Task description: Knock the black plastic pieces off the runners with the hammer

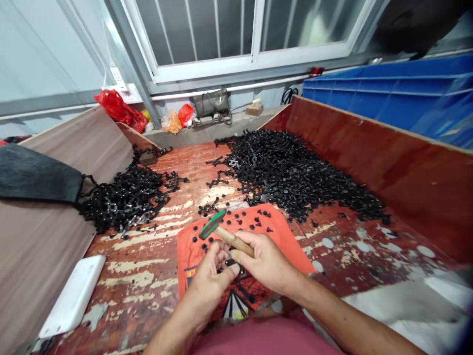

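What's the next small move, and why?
Probably settle the small black part by hand before any tap: the left hand holds it, while the hammer in the right hand has its green head pointing away from it.

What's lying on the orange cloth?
Small black pieces dot the orange cloth. The left hand, right hand and hammer cover part of it; anything directly behind them can't be seen.

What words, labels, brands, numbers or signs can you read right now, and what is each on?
"LE", possibly after another letter: on the yellow label print of the orange cloth, beside the left hand, so the wording may be cut off.
Small marks on the near end of the white rectangular case: too small to read.
No other readable text.
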Demonstrator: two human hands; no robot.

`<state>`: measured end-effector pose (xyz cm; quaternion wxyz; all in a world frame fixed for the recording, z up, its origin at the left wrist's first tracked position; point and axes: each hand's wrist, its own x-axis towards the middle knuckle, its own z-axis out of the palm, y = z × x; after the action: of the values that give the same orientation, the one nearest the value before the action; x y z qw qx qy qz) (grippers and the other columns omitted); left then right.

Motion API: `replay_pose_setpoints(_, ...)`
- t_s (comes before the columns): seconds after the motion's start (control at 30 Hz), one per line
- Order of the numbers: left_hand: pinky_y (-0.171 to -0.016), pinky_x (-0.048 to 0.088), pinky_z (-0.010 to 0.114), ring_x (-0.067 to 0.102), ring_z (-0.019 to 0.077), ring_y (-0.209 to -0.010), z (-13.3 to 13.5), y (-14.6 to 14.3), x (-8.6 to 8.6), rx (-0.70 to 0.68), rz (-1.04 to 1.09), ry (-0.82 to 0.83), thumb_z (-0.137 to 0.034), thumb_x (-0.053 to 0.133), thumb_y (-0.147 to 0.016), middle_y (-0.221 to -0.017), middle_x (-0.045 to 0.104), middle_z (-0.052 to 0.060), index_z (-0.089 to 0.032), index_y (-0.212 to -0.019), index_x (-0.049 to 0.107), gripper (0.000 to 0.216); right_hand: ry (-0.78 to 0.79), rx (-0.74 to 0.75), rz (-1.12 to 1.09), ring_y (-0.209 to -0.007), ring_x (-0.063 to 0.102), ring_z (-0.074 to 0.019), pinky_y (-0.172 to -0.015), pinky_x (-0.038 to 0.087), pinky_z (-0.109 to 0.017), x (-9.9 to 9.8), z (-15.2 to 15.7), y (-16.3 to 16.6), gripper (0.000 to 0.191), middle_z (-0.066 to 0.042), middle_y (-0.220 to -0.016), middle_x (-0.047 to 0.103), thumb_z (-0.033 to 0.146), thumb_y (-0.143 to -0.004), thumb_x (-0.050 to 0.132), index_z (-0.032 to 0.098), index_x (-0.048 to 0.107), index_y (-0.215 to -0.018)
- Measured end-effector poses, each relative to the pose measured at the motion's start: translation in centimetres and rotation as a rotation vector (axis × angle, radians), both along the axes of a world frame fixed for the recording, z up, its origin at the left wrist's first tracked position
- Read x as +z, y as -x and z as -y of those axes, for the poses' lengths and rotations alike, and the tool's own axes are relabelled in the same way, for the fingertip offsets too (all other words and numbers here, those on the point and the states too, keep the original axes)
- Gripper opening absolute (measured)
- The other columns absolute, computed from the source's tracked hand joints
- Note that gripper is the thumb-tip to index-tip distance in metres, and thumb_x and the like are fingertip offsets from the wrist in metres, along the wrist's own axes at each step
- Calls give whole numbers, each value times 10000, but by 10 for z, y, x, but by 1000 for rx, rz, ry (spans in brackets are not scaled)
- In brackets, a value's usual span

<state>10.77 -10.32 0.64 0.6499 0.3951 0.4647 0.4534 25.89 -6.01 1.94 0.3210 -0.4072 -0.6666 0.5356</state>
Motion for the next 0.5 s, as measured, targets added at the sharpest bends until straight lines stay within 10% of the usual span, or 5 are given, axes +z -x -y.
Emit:
replay_pose_setpoints(0.2,-432,442,220,546,137,-590,10,9,9,-21,-287,-46,-336,626,-871,-988,622,43,-360,-1514,126,814,97,-17,-103,-744,557,-139,-632,443,-226,-2,-6,7,203,17,-845,639,170,-818,598,211,653,-1008)
replay_pose_setpoints(0.37,-566,506,290,583,185,-625,14,21,16,57,-525,-122,-316,663,-842,-809,650,43,-293,-1490,387,705,336,80,-258,-411,372,-47,-377,278,-199,6,-18,11,188,11,-829,653,325,-883,574,184,594,-1007)
replay_pose_setpoints(0.5,-566,513,290,590,172,-547,7,49,17,240,-331,30,-408,660,-836,-636,578,-20,-286,-1472,413,693,338,17,-251,-377,322,-27,-350,241,-208,8,-20,7,224,-33,-984,690,352,-903,557,189,574,-1057)
